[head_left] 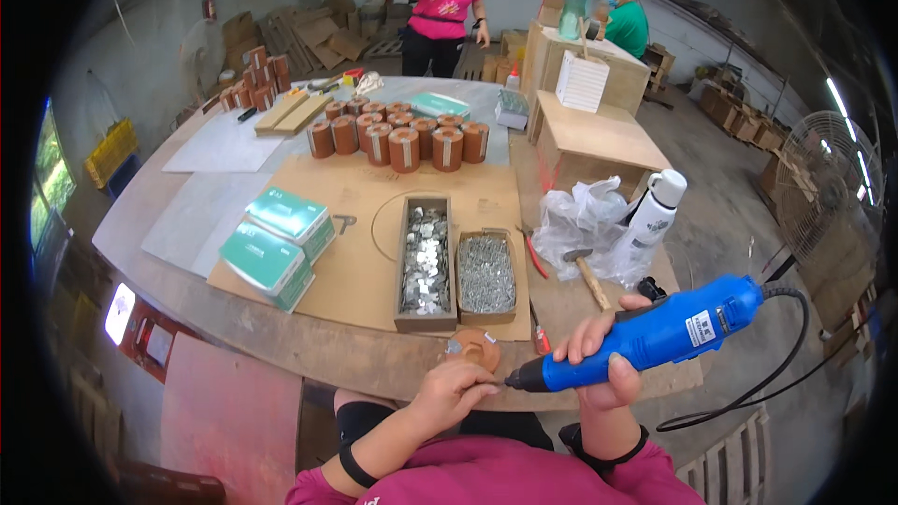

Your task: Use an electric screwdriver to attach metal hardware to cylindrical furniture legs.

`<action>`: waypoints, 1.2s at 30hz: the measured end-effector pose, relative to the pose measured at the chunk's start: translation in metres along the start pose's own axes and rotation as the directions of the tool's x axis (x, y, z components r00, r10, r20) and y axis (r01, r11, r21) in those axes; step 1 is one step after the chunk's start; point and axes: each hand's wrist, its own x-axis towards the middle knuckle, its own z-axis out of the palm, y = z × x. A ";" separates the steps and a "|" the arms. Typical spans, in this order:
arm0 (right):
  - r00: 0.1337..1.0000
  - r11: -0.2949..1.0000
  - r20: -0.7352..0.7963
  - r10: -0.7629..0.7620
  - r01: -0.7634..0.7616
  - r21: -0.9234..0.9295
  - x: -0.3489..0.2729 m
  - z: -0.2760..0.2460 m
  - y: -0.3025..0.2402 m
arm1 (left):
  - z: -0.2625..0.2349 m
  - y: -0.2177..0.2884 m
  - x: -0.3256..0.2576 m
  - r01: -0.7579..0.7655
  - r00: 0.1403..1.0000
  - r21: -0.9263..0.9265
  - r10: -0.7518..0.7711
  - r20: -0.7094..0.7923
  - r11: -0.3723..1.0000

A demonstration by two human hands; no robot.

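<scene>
The driver (655, 339) is smooth plastic, the small plates (427, 262) glossy metal.

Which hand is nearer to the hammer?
Right. The right hand, gripping the blue power tool, is just below the hammer; the left hand is farther, to its lower left.

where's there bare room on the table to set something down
Left of the teal boxes, the grey sheet looks bare; the cardboard between those boxes and the long tray is mostly free too. It is crowded right of that tray, with the plastic bag, white flask and hammer, plus the blue power tool in front.
</scene>
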 end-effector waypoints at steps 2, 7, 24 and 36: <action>1.000 0.999 0.000 0.012 -0.012 -0.051 0.005 0.006 0.003 | -0.002 -0.001 0.007 -0.159 0.985 0.117 0.165 -0.044 0.980; 0.996 0.992 0.090 0.024 -0.013 -0.122 0.013 0.017 0.016 | -0.008 0.001 0.005 -0.149 0.981 0.259 0.175 -0.080 0.954; 0.983 0.868 0.124 0.134 -0.056 -0.494 0.014 0.029 0.047 | 0.004 -0.021 -0.010 -0.028 0.993 0.267 0.058 -0.104 0.963; 0.995 0.917 0.051 0.091 -0.064 -0.394 0.016 0.028 0.059 | 0.006 -0.022 -0.007 0.020 0.994 0.326 0.016 -0.110 0.945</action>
